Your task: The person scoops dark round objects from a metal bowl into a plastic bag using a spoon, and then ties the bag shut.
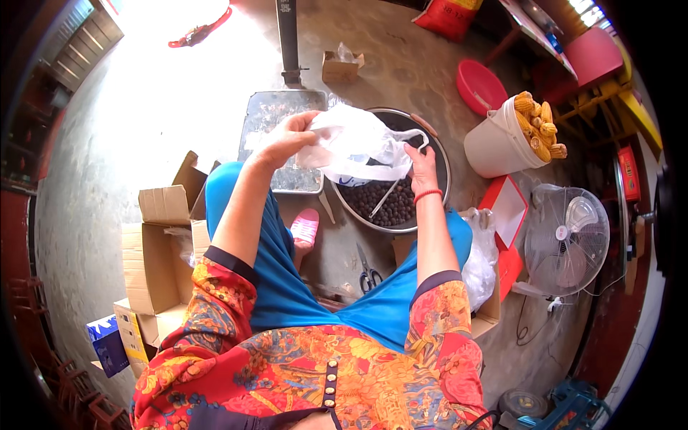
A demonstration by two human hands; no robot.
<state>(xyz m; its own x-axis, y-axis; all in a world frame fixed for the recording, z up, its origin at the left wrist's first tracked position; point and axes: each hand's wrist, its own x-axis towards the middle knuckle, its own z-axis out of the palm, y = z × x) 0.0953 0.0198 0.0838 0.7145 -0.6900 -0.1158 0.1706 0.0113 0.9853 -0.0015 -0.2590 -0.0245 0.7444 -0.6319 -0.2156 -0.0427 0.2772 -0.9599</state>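
A white plastic bag (357,137) is stretched between my two hands. My left hand (290,138) grips its left side, above the metal platform of a floor scale (285,107). On the other side, my right hand (423,165) has hold of the bag by a handle. Below the bag stands a wide round metal basin (344,207) with many small dark round fruits or nuts (395,207) in it. A thin light-coloured stick or handle (383,200) slants out of them. The bag hides much of the basin's upper left. What the bag contains cannot be seen.
Scissors (368,271) lie on the floor between my legs. Open cardboard boxes (153,263) stand at left. To the right are a white bucket (494,142) of corn cobs, a red basin (480,86), a box holding plastic bags (480,258) and a fan (564,236). The scale's column (287,40) rises ahead.
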